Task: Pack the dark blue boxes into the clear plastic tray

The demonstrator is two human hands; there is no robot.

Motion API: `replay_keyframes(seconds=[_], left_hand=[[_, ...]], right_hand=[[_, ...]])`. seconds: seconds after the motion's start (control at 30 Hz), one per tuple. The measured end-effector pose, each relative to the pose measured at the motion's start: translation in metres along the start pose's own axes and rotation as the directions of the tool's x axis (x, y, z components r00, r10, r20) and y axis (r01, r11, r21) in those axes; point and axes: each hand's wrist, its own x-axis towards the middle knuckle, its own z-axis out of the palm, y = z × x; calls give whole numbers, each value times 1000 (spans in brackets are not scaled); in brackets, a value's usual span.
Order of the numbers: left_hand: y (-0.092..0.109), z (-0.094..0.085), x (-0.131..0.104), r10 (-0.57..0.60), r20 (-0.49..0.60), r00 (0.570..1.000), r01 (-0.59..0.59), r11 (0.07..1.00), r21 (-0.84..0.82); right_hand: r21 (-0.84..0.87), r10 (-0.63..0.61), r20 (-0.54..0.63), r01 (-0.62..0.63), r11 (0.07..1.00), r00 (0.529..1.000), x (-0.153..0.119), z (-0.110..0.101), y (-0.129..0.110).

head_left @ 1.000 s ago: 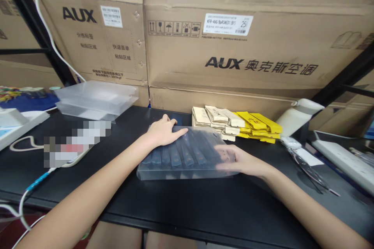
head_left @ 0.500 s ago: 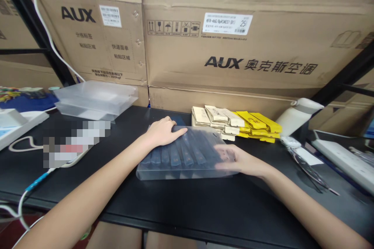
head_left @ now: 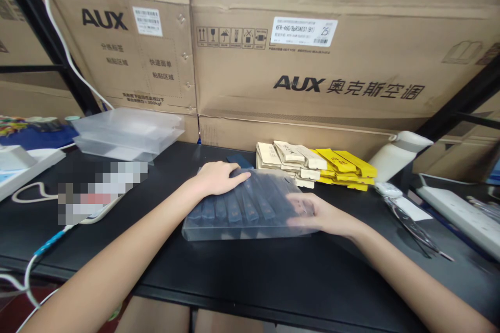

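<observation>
A translucent plastic case [head_left: 234, 223] lies flat on the black table [head_left: 250, 276], with a row of several dark blue packets showing through its lid. My left hand [head_left: 219, 178] rests palm down on the lid's far left corner. My right hand [head_left: 320, 214] holds the case's right end, its fingertips partly under the frosted lid. Behind the case lies a pile of beige and yellow paper packets [head_left: 312, 164].
Large AUX cardboard boxes [head_left: 312, 57] wall off the back. A stack of clear plastic cases [head_left: 128, 132] sits at back left, a white bottle [head_left: 398, 153] lies at right beside scissors [head_left: 414, 226] and a power strip [head_left: 461, 216]. White cables [head_left: 35, 260] trail at the left edge.
My left hand has slid slightly toward me on the lid, uncovering a dark blue packet behind the case. The case and my right hand have hardly moved.
</observation>
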Motion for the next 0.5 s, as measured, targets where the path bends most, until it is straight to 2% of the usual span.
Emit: replay_keyframes(seconds=[0.37, 0.5], left_hand=[[3, 2, 1, -65, -34, 997, 65, 998, -6], [1, 3, 2, -42, -30, 999, 41, 999, -7]], right_hand=[[9, 12, 10, -12, 1000, 1000, 1, 0, 4], [-2, -5, 12, 5, 1000, 1000, 2, 0, 5]])
